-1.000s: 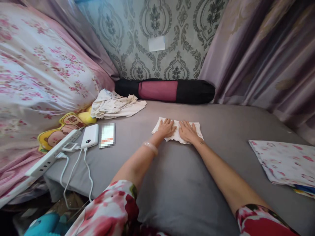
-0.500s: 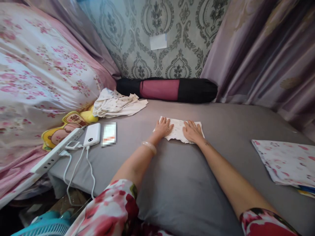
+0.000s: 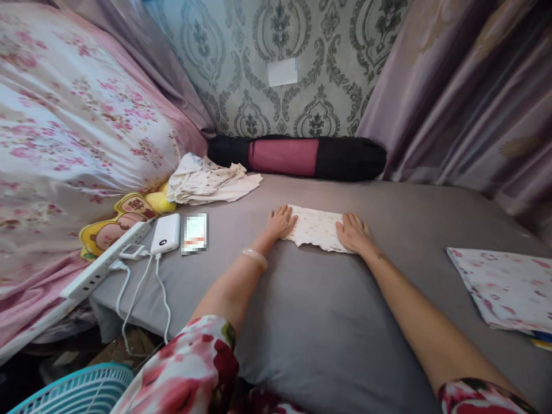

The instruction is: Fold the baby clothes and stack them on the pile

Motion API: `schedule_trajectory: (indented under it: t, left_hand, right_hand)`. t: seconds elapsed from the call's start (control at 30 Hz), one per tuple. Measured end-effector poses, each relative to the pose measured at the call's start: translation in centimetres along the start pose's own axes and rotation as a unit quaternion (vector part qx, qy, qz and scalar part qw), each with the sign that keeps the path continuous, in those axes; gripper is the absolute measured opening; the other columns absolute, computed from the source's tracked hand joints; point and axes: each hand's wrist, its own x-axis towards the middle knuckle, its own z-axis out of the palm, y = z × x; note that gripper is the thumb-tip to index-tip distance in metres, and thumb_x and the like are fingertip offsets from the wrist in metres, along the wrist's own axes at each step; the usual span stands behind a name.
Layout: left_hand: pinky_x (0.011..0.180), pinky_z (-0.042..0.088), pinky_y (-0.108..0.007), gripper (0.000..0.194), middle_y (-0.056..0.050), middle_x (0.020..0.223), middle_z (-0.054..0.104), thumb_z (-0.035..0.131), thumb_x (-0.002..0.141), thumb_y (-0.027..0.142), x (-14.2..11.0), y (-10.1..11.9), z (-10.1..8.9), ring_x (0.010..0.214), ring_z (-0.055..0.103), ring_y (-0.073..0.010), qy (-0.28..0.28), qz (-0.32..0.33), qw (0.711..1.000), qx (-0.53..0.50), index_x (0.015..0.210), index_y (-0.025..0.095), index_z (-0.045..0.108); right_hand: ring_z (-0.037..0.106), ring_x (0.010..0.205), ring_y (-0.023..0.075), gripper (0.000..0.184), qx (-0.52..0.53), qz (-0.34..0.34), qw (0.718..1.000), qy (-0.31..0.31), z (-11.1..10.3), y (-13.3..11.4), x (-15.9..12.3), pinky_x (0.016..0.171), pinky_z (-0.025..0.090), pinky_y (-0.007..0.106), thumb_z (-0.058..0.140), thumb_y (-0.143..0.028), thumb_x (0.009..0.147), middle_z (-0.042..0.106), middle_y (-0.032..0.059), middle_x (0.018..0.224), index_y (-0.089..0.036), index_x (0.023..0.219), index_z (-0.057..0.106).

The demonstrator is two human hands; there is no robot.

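Note:
A small white patterned cloth (image 3: pixel 317 228), folded into a flat strip with a wavy near edge, lies on the grey bed sheet (image 3: pixel 310 305). Across its left end rests my left hand (image 3: pixel 280 222), palm down with the fingers stretched out; a pale bangle circles that wrist. My right hand (image 3: pixel 355 233) lies flat over the right end, fingers also extended. Both hands touch the cloth from above without gripping it. Its middle shows between them, and the two ends are partly covered by my hands.
A crumpled white cloth (image 3: pixel 211 181) and a black-and-pink roll (image 3: pixel 282 156) lie at the back. On the left are a white power bank (image 3: pixel 165 233), a power strip (image 3: pixel 107 259) with cables, and a yellow plush (image 3: pixel 103 237). A folded patterned cloth (image 3: pixel 504 287) sits right.
My hands have slid apart, the left one leftward and the right one rightward, onto the ends of the cloth. More of its middle shows now. The view has shifted slightly.

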Motion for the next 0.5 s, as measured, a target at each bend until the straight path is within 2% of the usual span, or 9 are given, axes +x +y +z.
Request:
schedule_trajectory:
  t: [0.2,0.37,0.5]
  left_hand:
    - [0.119,0.018,-0.047,0.055,-0.011,0.157,0.03,0.028,0.098,0.046,-0.7,-0.8,-0.2,0.145,0.026,-0.0206,0.023,0.019,0.999,-0.034,0.145,0.018,0.037]
    - [0.118,0.026,-0.035,0.052,-0.009,0.153,0.038,0.03,0.098,0.043,-1.7,-1.8,-0.2,0.141,0.035,-0.0174,0.073,0.053,0.995,-0.046,0.142,0.017,0.043]
    - [0.116,0.029,-0.035,0.049,-0.007,0.15,0.043,0.03,0.098,0.042,-1.9,-2.0,0.1,0.139,0.037,-0.0174,0.088,0.068,0.993,-0.031,0.138,0.019,0.047]
  right_hand:
    - [0.022,0.144,0.0285,0.062,-0.009,-0.005,1.0,0.0,-0.2,-0.1,0.1,0.116,0.018,0.053,0.016,-0.04,0.098,0.031,0.0157,0.155,-0.006,0.147,0.034]
    - [0.018,0.146,0.0287,0.062,-0.02,-0.032,0.999,0.026,-0.5,-1.9,0.0,0.117,0.012,0.053,0.016,-0.039,0.098,0.026,0.017,0.157,-0.006,0.149,0.032]
    - [0.018,0.146,0.0288,0.063,-0.005,-0.032,0.999,-0.001,0.2,-3.2,-0.1,0.117,0.014,0.051,0.016,-0.041,0.099,0.025,0.0157,0.158,-0.008,0.15,0.029]
